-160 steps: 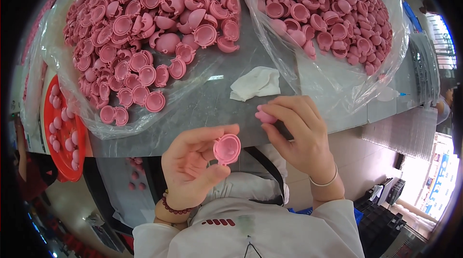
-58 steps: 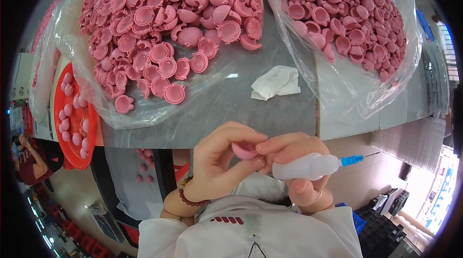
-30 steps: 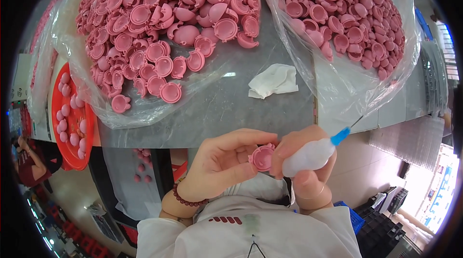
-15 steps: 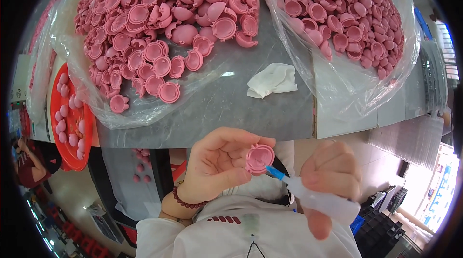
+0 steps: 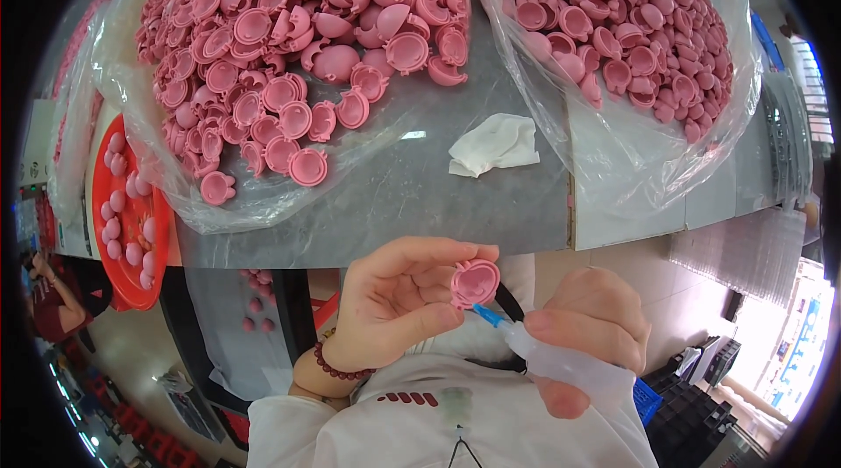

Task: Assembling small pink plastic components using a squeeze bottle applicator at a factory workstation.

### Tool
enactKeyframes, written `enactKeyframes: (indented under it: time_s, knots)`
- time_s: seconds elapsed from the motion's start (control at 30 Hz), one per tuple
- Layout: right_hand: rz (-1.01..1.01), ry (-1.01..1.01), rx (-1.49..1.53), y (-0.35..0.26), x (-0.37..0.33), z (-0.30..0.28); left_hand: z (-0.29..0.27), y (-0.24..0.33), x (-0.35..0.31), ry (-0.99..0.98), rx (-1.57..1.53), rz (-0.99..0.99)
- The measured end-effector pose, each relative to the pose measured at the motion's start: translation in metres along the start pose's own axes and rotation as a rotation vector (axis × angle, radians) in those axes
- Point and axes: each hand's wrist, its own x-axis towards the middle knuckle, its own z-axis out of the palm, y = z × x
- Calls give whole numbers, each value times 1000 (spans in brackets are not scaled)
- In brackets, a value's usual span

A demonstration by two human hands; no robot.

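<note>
Between the thumb and fingers of my left hand (image 5: 394, 297) is a pink plastic half shell (image 5: 476, 282), its hollow side facing up. My right hand (image 5: 596, 328) is closed round a soft, whitish squeeze bottle (image 5: 565, 363) with a blue nozzle (image 5: 488, 314). The nozzle tip sits at the lower rim of the shell; whether it touches cannot be made out. Both hands are just in front of the grey table's near edge. Beyond them lies a large heap of pink half shells (image 5: 254, 26) on clear plastic sheeting.
A second heap of smaller pink pieces (image 5: 631, 30) lies at the far right on plastic. A crumpled white tissue (image 5: 496, 145) rests on the grey table (image 5: 394, 205). At the left edge stands a red tray (image 5: 131, 284) with pink balls. Another person's arm (image 5: 61, 293) shows at far left.
My right hand and the bottle have shifted slightly left. The nozzle has moved along the shell's rim toward my left thumb, and the shell has turned and shifted a little.
</note>
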Motion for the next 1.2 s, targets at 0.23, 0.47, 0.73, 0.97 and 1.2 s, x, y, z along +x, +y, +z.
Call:
enactKeyframes:
  time_s: [0.23,0.47,0.73,0.97,1.2]
  knots:
    - [-4,108,-24,0,-1,4,4,5,1,6,35,10]
    - [17,122,-55,-1,0,-3,4,6,1,-11,41,-6]
    - [29,46,-50,1,-4,-8,-7,0,1,-114,80,160]
    - [63,86,-102,2,-5,-13,-8,0,0,-124,107,139]
    - [41,121,200,12,-8,-30,5,1,3,-48,-142,-180]
